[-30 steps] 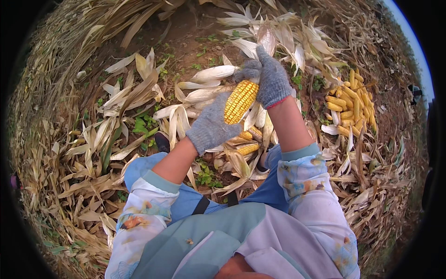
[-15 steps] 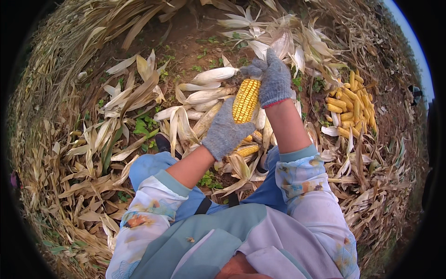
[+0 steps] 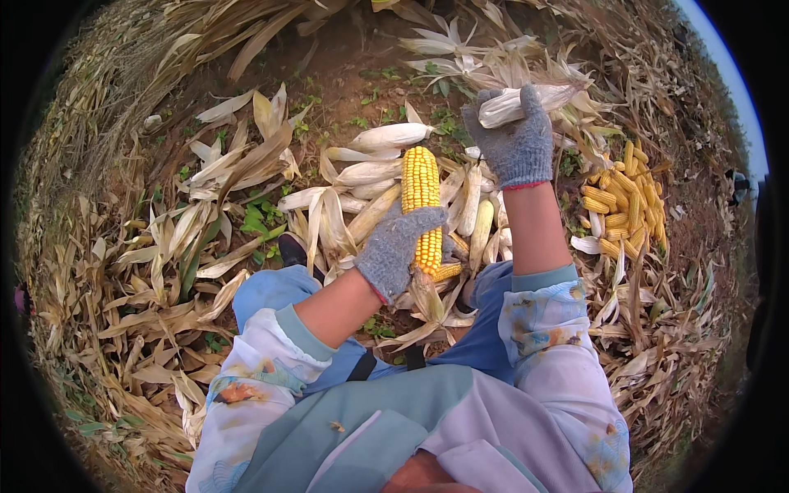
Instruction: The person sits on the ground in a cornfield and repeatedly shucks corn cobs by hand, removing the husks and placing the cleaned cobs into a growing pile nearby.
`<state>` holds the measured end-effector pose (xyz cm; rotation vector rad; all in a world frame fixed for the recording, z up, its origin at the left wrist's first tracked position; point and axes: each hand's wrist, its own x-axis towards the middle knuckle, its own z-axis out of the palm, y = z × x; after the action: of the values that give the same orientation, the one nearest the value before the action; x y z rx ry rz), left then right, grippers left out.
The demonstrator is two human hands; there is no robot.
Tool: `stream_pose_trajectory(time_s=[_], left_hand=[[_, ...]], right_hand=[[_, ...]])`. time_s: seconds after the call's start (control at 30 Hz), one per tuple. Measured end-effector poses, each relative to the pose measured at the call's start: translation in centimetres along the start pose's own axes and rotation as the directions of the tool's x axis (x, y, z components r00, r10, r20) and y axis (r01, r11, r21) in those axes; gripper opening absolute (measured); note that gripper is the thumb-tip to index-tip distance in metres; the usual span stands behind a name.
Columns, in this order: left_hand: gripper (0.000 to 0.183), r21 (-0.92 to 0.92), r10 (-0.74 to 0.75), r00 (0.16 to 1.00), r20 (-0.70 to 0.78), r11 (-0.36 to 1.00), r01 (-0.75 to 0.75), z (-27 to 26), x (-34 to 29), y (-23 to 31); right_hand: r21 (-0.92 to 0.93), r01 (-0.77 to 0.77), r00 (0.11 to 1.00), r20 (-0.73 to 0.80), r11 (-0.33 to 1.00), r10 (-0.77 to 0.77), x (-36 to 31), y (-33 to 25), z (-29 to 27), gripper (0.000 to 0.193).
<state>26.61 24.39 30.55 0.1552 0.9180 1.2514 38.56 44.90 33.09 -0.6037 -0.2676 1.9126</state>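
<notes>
The left glove (image 3: pixel 396 246) and right glove (image 3: pixel 519 146) are grey, edged red; the bare cob (image 3: pixel 421 181) is bright yellow, the husk (image 3: pixel 559 96) cream, the trousers (image 3: pixel 275 297) blue, the sleeves (image 3: pixel 542 333) white with blue and orange patches.

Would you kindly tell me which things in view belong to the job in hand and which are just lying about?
Job:
left hand, gripping a bare cob
right hand, gripping a husk
likely also unhusked ears, cob pile

Apparently lying about:
dry leaves
weeds

Outdoors, cornfield: bare soil (image 3: pixel 339 82), dry leaves (image 3: pixel 156 329), heaped yellow cobs (image 3: pixel 631 200), sky (image 3: pixel 728 74); perhaps stalks (image 3: pixel 103 123) at blurred left edge.
</notes>
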Motion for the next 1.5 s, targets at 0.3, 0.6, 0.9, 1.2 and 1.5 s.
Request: stream_pose_trajectory(time_s=[0.3,0.6,0.9,1.2,1.5], left_hand=[[0.029,-0.048,-0.045,0.997,-0.056,0.998,0.042,-2.2,0.8,-0.2],[0.035,0.017,0.081,0.997,-0.017,0.997,-0.080,-1.5,1.4,0.2],[0.077,0.779,0.572,0.811,0.128,0.448,-0.439,-1.1,2.3,4.5],[0.078,0.804,0.680,0.668,0.301,0.196,-0.562,-0.7,3.6,3.6],[0.043,0.770,0.479,0.844,0.241,0.435,-0.467,0.0,2.6,3.7]], right_hand=[[-0.155,0.403,0.787,-0.445,0.902,-0.428,3.6,-8.1,-3.6,0.039],[-0.711,0.585,0.648,0.699,0.390,0.303,-5.3,3.6,3.4,0.048],[-0.880,0.223,0.896,0.355,0.418,0.269,-4.2,4.2,-0.4,0.059],[-0.547,-0.138,0.920,0.239,0.826,0.312,-6.6,5.5,0.6,0.041],[-0.362,-0.202,0.935,0.207,0.910,0.289,-5.1,5.1,-0.7,0.044]])
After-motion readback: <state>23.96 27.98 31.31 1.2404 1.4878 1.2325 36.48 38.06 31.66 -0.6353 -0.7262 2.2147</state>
